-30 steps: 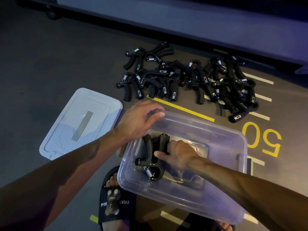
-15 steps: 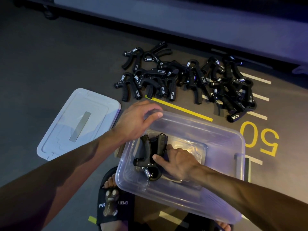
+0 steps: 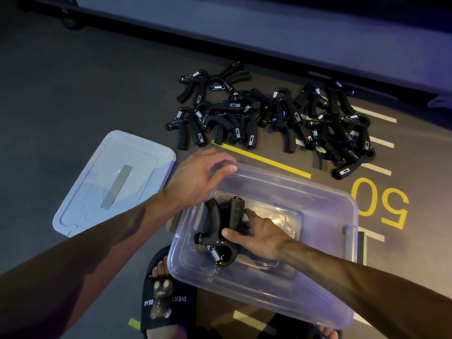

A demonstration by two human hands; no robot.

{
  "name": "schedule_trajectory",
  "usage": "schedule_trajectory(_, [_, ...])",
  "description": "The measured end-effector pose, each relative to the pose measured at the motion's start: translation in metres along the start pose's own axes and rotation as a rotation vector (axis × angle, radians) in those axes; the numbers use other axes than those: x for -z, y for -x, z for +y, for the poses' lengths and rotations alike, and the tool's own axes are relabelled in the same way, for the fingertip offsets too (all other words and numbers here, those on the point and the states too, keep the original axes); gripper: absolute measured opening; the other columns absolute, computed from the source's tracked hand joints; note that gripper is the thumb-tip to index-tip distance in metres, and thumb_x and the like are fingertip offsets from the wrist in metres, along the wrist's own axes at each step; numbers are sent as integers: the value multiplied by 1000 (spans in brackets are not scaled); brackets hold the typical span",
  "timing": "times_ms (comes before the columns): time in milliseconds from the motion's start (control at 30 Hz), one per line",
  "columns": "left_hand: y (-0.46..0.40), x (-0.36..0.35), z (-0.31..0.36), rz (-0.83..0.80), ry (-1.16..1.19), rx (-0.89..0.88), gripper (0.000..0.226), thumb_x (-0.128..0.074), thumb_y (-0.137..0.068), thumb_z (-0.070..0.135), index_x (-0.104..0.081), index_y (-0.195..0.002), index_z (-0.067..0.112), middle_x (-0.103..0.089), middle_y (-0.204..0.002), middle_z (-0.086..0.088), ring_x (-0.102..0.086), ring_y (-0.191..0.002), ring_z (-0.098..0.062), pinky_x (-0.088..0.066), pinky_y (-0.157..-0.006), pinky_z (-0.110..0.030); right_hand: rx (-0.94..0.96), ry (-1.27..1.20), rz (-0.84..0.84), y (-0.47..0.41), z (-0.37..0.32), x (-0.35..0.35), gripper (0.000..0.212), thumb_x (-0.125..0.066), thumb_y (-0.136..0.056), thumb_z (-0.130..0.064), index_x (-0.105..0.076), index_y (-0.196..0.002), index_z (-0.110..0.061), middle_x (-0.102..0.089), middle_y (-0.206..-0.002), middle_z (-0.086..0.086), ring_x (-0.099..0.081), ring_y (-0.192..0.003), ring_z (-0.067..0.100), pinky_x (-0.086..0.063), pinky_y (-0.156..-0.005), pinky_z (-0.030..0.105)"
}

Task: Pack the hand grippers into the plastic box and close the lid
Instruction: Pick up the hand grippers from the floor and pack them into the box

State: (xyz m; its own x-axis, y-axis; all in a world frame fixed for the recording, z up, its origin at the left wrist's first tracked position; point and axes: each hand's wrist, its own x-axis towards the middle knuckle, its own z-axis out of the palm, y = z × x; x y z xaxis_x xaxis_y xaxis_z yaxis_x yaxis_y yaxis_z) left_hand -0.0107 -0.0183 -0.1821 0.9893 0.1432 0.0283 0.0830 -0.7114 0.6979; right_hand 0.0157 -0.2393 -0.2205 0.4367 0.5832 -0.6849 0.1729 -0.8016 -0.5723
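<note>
A clear plastic box (image 3: 320, 190) stands open on the dark floor in front of me. One black hand gripper (image 3: 215, 217) lies inside it at the left end, spring toward me. My right hand (image 3: 265, 237) is inside the box with fingers spread; its thumb and index fingertip touch the gripper without wrapping it. My left hand (image 3: 198, 177) grips the box's far-left rim corner. A pile of several black hand grippers (image 3: 269, 116) lies on the floor beyond the box. The translucent lid (image 3: 137, 167) lies flat to the left of the box.
My foot in a black sandal (image 3: 161, 297) sits just under the box's near-left corner. A yellow floor line (image 3: 261, 160) and a yellow "50" marking (image 3: 381, 204) lie by the box. A pale raised ledge (image 3: 269, 28) runs along the back.
My right hand set the hand gripper down in the box and opened its fingers off it. My left hand stayed on the box rim.
</note>
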Motion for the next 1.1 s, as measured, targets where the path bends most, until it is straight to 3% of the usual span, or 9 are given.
schedule_trajectory(133, [0,0,0,1,-12,-2,25,-48,-101,52,-65,-111,37,-60,-103,23,-58,-99,-1,-52,-87,-39,0,-81,-24,-5,-7,-5,99,-51,-66,-90,-34,-145,-33,-67,-125,-3,-63,-114,17,-48,-98,32])
schedule_trajectory(400, [1,1,3,-3,-1,9,28,-48,-100,53,-66,-112,35,-62,-103,21,-59,-100,-3,-52,-87,-38,-50,-48,-104,-2,-10,7,97,-42,-69,-92,-34,-148,-36,-60,-135,-2,-57,-120,19,-44,-96,30])
schedule_trajectory(467, [1,2,4,-3,2,8,28,-48,-100,53,-67,-111,35,-62,-102,21,-59,-99,-3,-51,-87,-36,-59,59,-93,3,-15,22,86,-39,-77,-89,-50,-137,-29,-64,-126,0,-60,-109,19,-46,-90,31])
schedule_trajectory(533, [1,2,5,-7,1,3,28,-49,-101,52,-67,-112,34,-63,-103,19,-59,-99,-4,-50,-87,-35,17,155,-16,10,-23,45,71,-37,-85,-81,-64,-107,-19,-70,-104,5,-64,-92,22,-49,-78,32])
schedule_trajectory(600, [1,2,5,-11,2,-1,26,-51,-101,49,-68,-112,33,-63,-104,18,-59,-100,-5,-50,-88,-35,169,147,65,20,-33,71,62,-39,-93,-71,-64,-87,-14,-71,-87,9,-67,-81,26,-55,-75,40])
schedule_trajectory(667, [0,2,4,-6,-4,7,27,-52,-100,48,-69,-112,32,-64,-104,16,-60,-100,-7,-50,-89,-37,310,-3,101,28,-45,98,51,-45,-93,-64,-67,-89,-18,-74,-84,4,-71,-75,21,-58,-70,42])
schedule_trajectory(767, [-1,1,3,-9,-19,26,32,-50,-98,51,-69,-113,29,-66,-103,13,-61,-99,-11,-50,-89,-41,360,-173,278,17,-50,139,32,-55,-91,-53,-69,-89,-24,-76,-82,-3,-72,-66,13,-57,-60,31])
schedule_trajectory(900, [-1,1,4,-10,-6,9,25,-52,-99,48,-68,-111,32,-65,-100,15,-61,-97,-10,-50,-88,-41,131,-20,579,-42,-24,186,12,-59,-90,-19,-71,-91,-20,-75,-89,5,-71,-90,23,-55,-84,34])
schedule_trajectory(1100, [-1,1,6,-8,18,29,23,-56,-99,42,-70,-111,30,-65,-101,14,-61,-99,-10,-48,-91,-37,-159,137,592,-117,-4,219,47,-62,-87,-28,-56,-133,-29,-55,-136,13,-57,-119,33,-48,-101,38])
